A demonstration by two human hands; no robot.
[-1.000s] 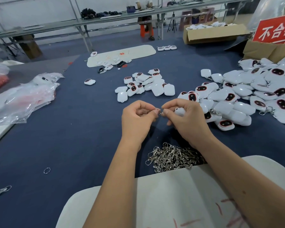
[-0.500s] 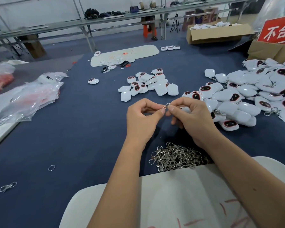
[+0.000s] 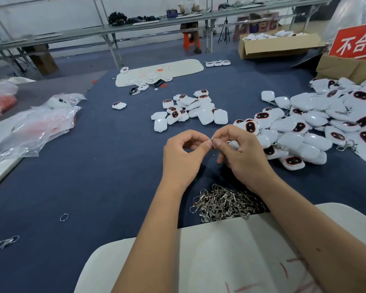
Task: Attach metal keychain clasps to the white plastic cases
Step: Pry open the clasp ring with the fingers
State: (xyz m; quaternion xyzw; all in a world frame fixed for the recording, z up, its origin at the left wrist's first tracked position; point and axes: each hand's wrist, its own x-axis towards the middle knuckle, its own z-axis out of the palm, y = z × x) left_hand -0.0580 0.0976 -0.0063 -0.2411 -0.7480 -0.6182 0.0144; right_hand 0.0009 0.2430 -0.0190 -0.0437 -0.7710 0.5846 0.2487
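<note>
2 hands meeting above dark blue table [image 3: 93, 187]: left hand [image 3: 184, 159] and right hand [image 3: 241, 157] both pinching 1 metal clasp [image 3: 212, 144] at fingertips, hanging roughly upright between them; white case [image 3: 232, 144] tucked in right palm, just right of clasp. spare clasps [image 3: 224, 204] heaped nearer, below wrists.

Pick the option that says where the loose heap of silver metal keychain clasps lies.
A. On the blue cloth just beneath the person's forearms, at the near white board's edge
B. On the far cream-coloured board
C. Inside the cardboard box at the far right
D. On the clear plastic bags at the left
A: the heap of silver metal keychain clasps lies on the blue cloth against the near white board, under the forearms.
</note>
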